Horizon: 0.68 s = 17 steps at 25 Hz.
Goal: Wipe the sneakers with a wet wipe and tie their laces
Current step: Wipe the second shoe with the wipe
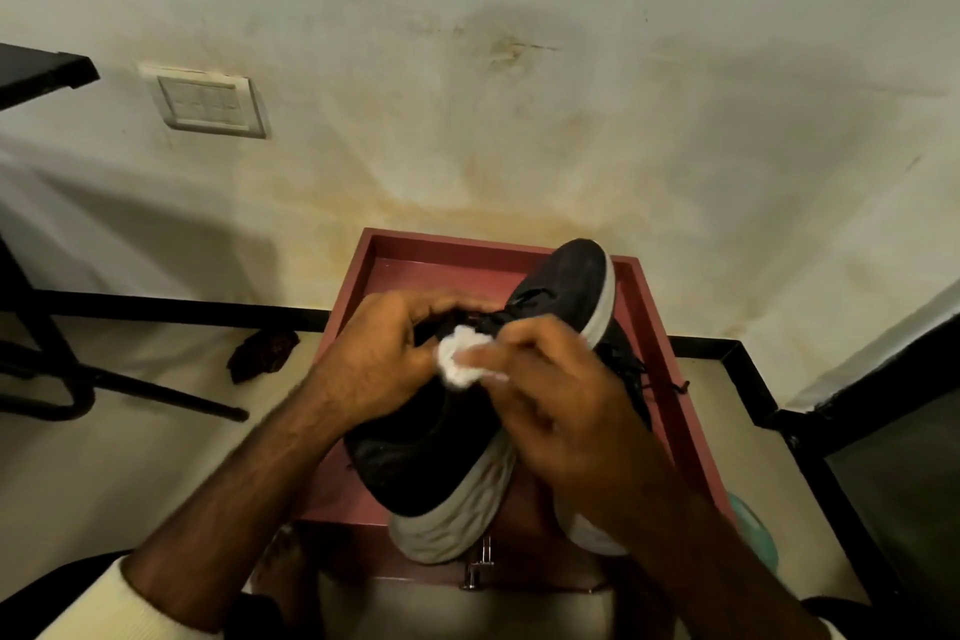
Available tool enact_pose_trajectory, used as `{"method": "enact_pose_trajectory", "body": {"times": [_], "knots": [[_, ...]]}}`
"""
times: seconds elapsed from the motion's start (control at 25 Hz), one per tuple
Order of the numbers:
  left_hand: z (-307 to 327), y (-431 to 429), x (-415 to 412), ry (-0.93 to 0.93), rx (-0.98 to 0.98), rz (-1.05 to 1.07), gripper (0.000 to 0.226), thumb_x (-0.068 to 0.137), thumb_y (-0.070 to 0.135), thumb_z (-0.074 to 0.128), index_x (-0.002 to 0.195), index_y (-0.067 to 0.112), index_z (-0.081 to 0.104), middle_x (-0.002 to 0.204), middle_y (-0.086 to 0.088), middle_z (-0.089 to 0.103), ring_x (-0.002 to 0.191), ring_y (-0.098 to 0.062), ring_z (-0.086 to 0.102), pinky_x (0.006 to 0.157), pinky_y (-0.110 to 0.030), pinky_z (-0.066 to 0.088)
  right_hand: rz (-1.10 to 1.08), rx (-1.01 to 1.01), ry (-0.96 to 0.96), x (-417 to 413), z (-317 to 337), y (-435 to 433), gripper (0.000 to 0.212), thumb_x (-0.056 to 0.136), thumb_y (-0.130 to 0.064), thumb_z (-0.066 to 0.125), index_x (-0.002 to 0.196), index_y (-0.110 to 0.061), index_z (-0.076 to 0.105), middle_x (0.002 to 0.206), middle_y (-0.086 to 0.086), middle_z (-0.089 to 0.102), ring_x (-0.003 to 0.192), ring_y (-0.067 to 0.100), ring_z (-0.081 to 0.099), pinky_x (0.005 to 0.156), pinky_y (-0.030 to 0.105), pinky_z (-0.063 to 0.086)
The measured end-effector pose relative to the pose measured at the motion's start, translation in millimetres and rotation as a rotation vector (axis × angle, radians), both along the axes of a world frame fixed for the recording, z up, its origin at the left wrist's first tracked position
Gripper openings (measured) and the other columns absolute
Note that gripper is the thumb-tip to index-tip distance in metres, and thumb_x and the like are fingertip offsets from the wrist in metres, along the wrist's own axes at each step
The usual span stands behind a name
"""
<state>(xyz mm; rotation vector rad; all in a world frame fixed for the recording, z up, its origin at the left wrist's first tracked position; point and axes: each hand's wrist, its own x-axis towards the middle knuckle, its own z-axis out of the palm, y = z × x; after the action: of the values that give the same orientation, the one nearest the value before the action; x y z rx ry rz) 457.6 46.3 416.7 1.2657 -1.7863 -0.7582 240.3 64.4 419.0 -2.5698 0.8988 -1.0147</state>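
Step in hand: wiping, first of the pair. The sneaker (415,452), black upper with a pale sole, is held tilted above the red tray (415,265), toe toward the wall and heel toward the person. The left hand (374,353) grips it at the collar, fingers curled over the opening. The right hand (561,411) has the wet wipe (460,361), wadded into a small white ball, pinched at its fingertips and pressed to the upper near the tongue. The fingers are blurred, so the exact pinch cannot be read. The second sneaker (631,379) lies in the tray beneath and to the right, mostly hidden by the right forearm, and its laces (670,386) trail loose over the tray rim. Judgement: task early, with wiping under way on one shoe and no laces tied. The next move calls for the left hand to turn the shoe so the wad can reach the sole edge and far side, with firm pressure on the textured sole.
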Motion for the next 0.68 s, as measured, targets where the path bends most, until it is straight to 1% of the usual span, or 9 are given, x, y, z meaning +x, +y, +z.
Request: {"method": "enact_pose_trajectory", "body": {"times": [0.08, 0.12, 0.16, 0.24, 0.36, 0.44, 0.52, 0.6, 0.68], "knots": [[1.5, 1.6, -2.6, -0.043, -0.035, 0.017, 0.046, 0.09, 0.0, 0.066, 0.127, 0.028, 0.073, 0.122, 0.017, 0.074, 0.115, 0.003, 0.067, 0.108, -0.032, 0.052, -0.274, -0.018, -0.066, -11.0, 6.0, -19.0, 0.028, 0.101, -0.01, 0.065, 0.127, -0.014, 0.073, 0.116, 0.0, 0.06, 0.103, 0.009, 0.058, 0.086, 0.032, 0.056], [1.9, 1.7, -3.1, -0.054, -0.033, 0.018, 0.048, 0.091, -0.002, 0.065, 0.127, 0.028, 0.073, 0.122, 0.017, 0.074, 0.115, 0.003, 0.067, 0.108, -0.031, 0.052, -0.322, -0.004, -0.092, -14.1, 8.0, -19.9, 0.028, 0.1, -0.01, 0.066, 0.127, -0.016, 0.073, 0.116, -0.002, 0.061, 0.105, 0.007, 0.058, 0.087, 0.031, 0.057], [2.7, 1.5, -3.9, -0.057, -0.027, 0.013, 0.05, 0.09, -0.005, 0.065, 0.127, 0.028, 0.073, 0.121, 0.017, 0.075, 0.115, 0.002, 0.067, 0.107, -0.031, 0.052, -0.283, 0.032, -0.105, -11.5, 7.4, -14.1, 0.029, 0.1, -0.01, 0.067, 0.128, -0.016, 0.072, 0.117, -0.003, 0.061, 0.107, 0.005, 0.059, 0.088, 0.03, 0.057], [4.7, 0.8, -5.4, -0.032, -0.007, -0.005, 0.052, 0.087, -0.009, 0.066, 0.125, 0.026, 0.073, 0.12, 0.014, 0.075, 0.114, 0.001, 0.068, 0.106, -0.028, 0.053, -0.035, 0.11, -0.077, 4.2, 0.9, 11.3, 0.03, 0.1, -0.01, 0.068, 0.129, -0.015, 0.072, 0.12, -0.001, 0.061, 0.112, 0.009, 0.062, 0.095, 0.028, 0.056], [9.6, 1.3, -3.5, -0.027, -0.007, 0.014, 0.064, 0.084, -0.017, 0.059, 0.126, 0.029, 0.071, 0.123, 0.013, 0.074, 0.117, 0.005, 0.065, 0.105, -0.021, 0.051, 0.231, -0.034, 0.105, 13.9, -9.1, 33.6, 0.026, 0.104, -0.01, 0.063, 0.128, -0.009, 0.071, 0.118, 0.008, 0.064, 0.106, 0.021, 0.062, 0.098, 0.028, 0.049], [12.3, 4.5, -1.8, -0.021, -0.022, -0.005, 0.066, 0.084, -0.014, 0.057, 0.129, 0.033, 0.068, 0.126, 0.017, 0.072, 0.119, 0.006, 0.064, 0.105, -0.018, 0.05, 0.092, -0.124, 0.12, -0.4, -4.5, 16.9, 0.027, 0.103, -0.009, 0.061, 0.128, -0.007, 0.071, 0.118, 0.009, 0.063, 0.105, 0.021, 0.06, 0.096, 0.029, 0.049], [14.6, 9.8, -3.4, -0.049, -0.086, -0.01, 0.059, 0.085, -0.004, 0.056, 0.13, 0.03, 0.067, 0.126, 0.02, 0.07, 0.111, 0.016, 0.063, 0.1, -0.01, 0.049, -0.207, -0.136, 0.041, -21.8, 4.1, -8.2, 0.029, 0.1, -0.009, 0.064, 0.127, -0.009, 0.071, 0.118, 0.007, 0.061, 0.105, 0.014, 0.057, 0.093, 0.025, 0.05], [13.9, 12.8, -6.0, -0.081, -0.124, -0.02, 0.055, 0.086, -0.009, 0.057, 0.13, 0.022, 0.069, 0.125, 0.015, 0.07, 0.09, 0.028, 0.061, 0.086, 0.001, 0.047, -0.462, -0.08, -0.06, -50.3, 17.8, -35.1, 0.028, 0.1, -0.008, 0.064, 0.126, -0.012, 0.073, 0.117, 0.006, 0.06, 0.105, 0.014, 0.058, 0.091, 0.014, 0.047], [10.3, 12.7, -4.7, -0.185, -0.187, -0.037, 0.06, 0.087, -0.012, 0.06, 0.132, 0.027, 0.069, 0.125, 0.012, 0.072, 0.097, 0.02, 0.064, 0.088, -0.005, 0.05, -0.572, 0.035, -0.187, -66.8, 28.8, -48.3, 0.028, 0.101, -0.008, 0.063, 0.125, -0.017, 0.074, 0.116, 0.004, 0.059, 0.103, 0.016, 0.062, 0.086, 0.002, 0.042]]}}
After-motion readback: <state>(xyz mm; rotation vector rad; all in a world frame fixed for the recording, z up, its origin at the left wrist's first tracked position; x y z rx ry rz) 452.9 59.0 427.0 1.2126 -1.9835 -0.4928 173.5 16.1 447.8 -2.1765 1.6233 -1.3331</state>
